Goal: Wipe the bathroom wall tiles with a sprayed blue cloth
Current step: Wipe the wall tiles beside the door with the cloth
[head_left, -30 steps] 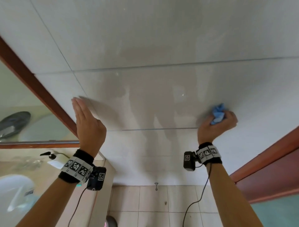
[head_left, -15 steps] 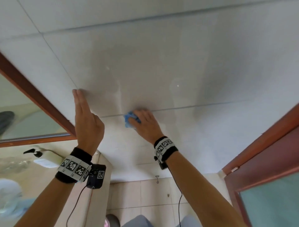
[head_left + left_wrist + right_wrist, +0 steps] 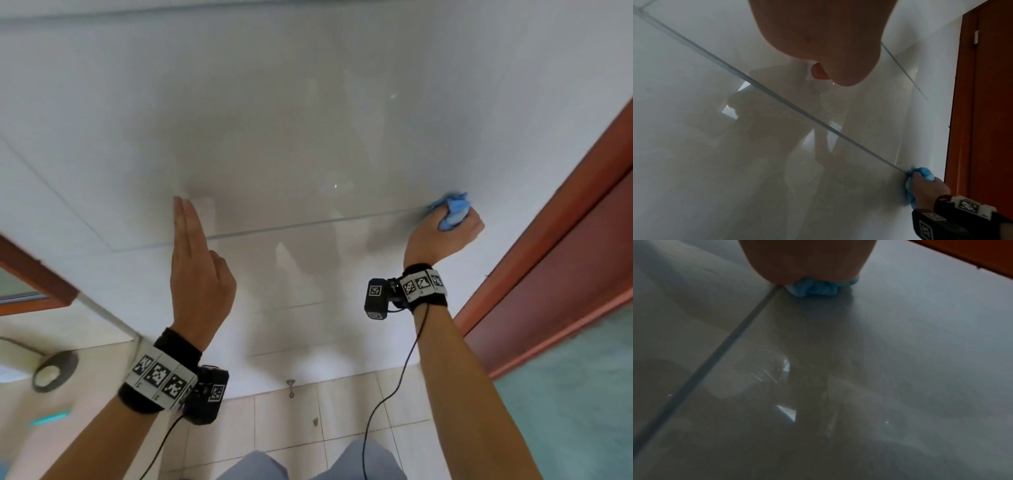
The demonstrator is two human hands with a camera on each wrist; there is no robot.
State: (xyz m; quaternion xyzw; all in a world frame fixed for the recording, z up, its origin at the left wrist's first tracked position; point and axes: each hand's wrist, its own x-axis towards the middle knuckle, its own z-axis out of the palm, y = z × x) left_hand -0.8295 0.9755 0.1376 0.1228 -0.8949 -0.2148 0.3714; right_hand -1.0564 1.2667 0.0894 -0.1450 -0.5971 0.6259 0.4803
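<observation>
The glossy white wall tiles (image 3: pixel 308 120) fill the head view, crossed by a grey grout line (image 3: pixel 308 224). My right hand (image 3: pixel 445 236) grips a bunched blue cloth (image 3: pixel 454 210) and presses it on the wall at the grout line, close to the red-brown door frame. The cloth (image 3: pixel 925 174) also shows in the left wrist view, and the cloth (image 3: pixel 816 287) bulges under the palm in the right wrist view. My left hand (image 3: pixel 195 260) lies flat against the tiles at centre left, fingers straight and pointing up, holding nothing.
A red-brown door frame (image 3: pixel 565 222) with frosted green glass (image 3: pixel 565 394) stands right of the cloth. A wooden-framed mirror (image 3: pixel 30 274) and a sink counter (image 3: pixel 68 394) are at the left. Beige floor tiles (image 3: pixel 291 428) lie below the wall.
My right hand has swept the cloth from beside the left hand far to the right, near the door frame. The left hand has stayed flat on the wall.
</observation>
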